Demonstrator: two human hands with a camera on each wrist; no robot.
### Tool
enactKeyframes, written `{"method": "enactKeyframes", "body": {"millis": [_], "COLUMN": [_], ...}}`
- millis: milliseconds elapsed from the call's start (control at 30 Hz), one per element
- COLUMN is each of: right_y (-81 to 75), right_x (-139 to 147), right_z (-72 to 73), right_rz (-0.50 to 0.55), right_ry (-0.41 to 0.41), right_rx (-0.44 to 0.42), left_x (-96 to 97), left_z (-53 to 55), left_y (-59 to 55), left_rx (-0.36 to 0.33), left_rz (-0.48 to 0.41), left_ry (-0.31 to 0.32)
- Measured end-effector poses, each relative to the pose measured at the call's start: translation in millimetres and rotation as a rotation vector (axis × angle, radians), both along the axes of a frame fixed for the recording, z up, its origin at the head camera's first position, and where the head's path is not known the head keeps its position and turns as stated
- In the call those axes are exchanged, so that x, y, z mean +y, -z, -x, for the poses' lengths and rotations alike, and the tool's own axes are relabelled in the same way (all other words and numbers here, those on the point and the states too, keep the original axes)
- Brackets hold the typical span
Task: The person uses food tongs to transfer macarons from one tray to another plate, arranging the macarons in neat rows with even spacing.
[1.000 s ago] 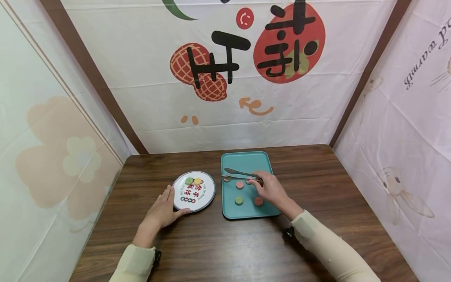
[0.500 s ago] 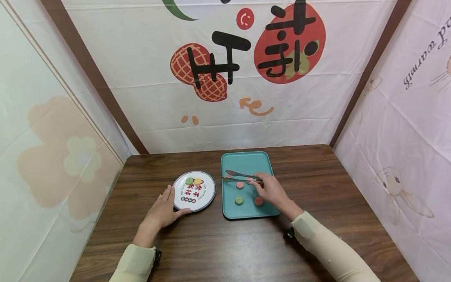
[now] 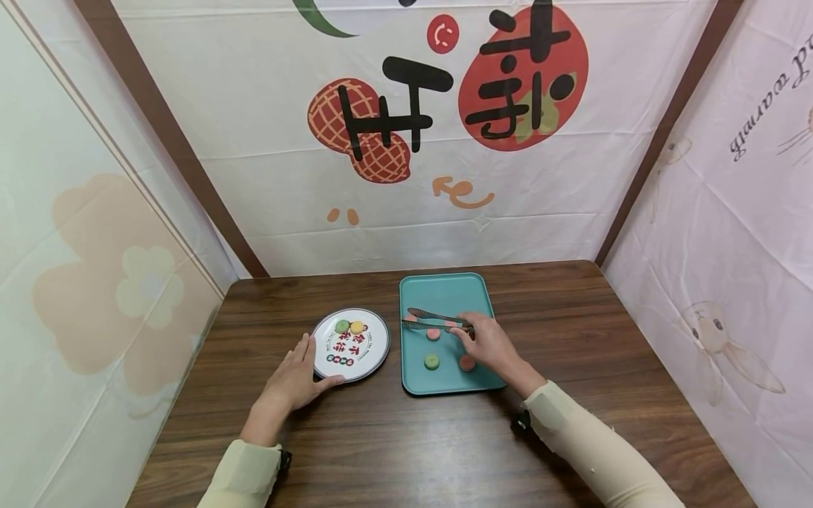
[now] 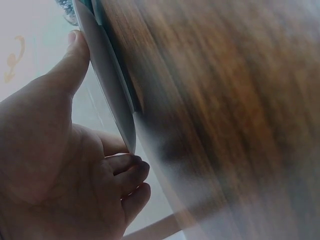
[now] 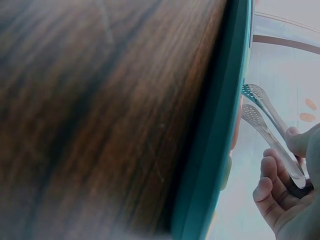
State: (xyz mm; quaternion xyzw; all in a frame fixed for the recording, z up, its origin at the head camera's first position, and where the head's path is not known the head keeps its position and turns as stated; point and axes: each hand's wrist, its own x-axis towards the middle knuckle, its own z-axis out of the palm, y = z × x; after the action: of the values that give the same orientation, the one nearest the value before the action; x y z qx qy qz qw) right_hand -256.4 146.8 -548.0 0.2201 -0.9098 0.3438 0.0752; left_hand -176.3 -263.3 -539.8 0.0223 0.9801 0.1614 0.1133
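In the head view my left hand (image 3: 288, 377) rests against the near left rim of a white round plate (image 3: 375, 360), thumb and fingers spread along the edge. A green macaron (image 3: 342, 327) and a yellow macaron (image 3: 358, 327) sit side by side on the plate. My right hand (image 3: 488, 342) grips metal tongs (image 3: 438, 315) over the teal tray (image 3: 444, 286). The tongs' perforated tips stand apart, overlapping a pink macaron (image 3: 411, 319) at the tray's left edge. In the right wrist view, thumb and curled fingers hold the tongs (image 5: 270, 132).
Elsewhere on the tray lie a pink macaron (image 3: 433, 334), another partly behind the tongs, a green macaron (image 3: 432, 361) and a darker reddish macaron (image 3: 467, 363). Plate and tray stand side by side on a brown wooden table (image 3: 406, 437). Printed cloth (image 3: 267, 212) walls enclose its back and sides.
The tongs' tips have shifted slightly right and down over the pink macaron at the tray's left edge. My left hand and the plate have not visibly moved.
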Motion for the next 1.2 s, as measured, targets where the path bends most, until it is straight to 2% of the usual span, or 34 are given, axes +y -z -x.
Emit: {"method": "enactKeyframes", "body": {"millis": [400, 1200], "right_y": [-2.1, -2.3], "right_x": [0.2, 1.6], "right_z": [-1.4, -1.8], "right_rz": [-0.003, 0.006], "right_ry": [0.003, -0.019], "right_rx": [-0.012, 0.014], "left_x": [0.3, -1.0], "left_z": [0.3, -0.3], "left_y": [-2.3, 0.8], "left_rx": [-0.003, 0.0], "left_rz": [-0.001, -0.022], "left_ry": [-0.004, -0.002]}}
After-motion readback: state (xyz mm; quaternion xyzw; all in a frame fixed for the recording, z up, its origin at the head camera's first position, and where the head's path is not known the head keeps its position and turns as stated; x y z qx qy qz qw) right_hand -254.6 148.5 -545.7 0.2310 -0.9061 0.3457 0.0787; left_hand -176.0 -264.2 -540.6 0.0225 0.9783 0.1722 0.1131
